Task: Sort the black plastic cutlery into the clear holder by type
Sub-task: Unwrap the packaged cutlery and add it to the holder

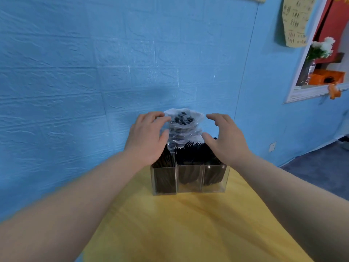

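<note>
The left hand [145, 137] is held with relaxed, slightly curved fingers [151, 116] resting against the left side of a clear plastic bag [184, 127] of black pieces. The clear holder [188, 179], set near the far edge of the yellow counter [179, 224], is divided into three compartments, each filled with black cutlery [194, 150]. The bag is seen just behind it. The right hand [226, 137] is held beside the bag, fingers apart, nothing gripped.
</note>
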